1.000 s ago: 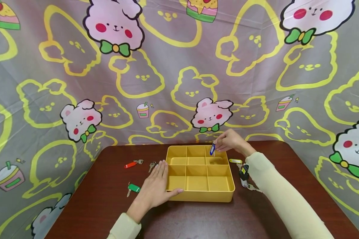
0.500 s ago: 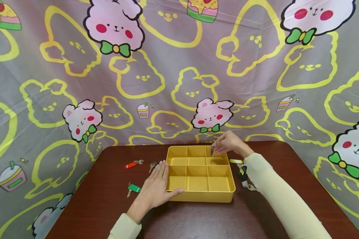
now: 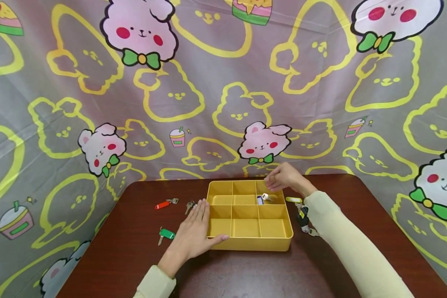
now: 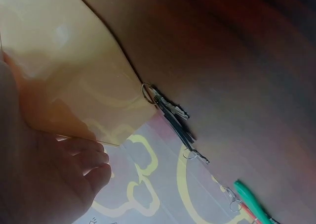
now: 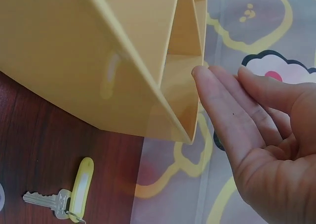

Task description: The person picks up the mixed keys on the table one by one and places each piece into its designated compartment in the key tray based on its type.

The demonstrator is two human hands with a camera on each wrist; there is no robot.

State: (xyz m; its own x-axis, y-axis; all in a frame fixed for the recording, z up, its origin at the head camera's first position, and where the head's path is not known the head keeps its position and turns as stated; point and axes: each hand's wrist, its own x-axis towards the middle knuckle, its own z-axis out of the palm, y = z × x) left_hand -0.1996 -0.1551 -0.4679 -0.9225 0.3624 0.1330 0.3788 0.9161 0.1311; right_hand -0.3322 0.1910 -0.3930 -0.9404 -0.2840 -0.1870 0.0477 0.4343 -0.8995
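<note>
On a dark red-brown, wood-grained table (image 3: 231, 277) stands a smooth, rectangular yellow tray (image 3: 251, 245), apparently plastic, divided into six compartments. Work appears early: a silvery metal key with a blue-and-white tag (image 3: 260, 200) lies in the far right compartment. Outside, seemingly left to handle, are keys with a glossy red tag (image 3: 162, 205), a green tag (image 3: 167, 234) and an oblong yellow tag (image 3: 293, 200), plus a dark key bunch (image 3: 303, 219). The right hand (image 3: 286, 176) hovers above the tray, fingers extended, thumb apart, holding nothing; the left hand (image 3: 193, 231) rests flat against the tray's left side, gripping nothing.
</note>
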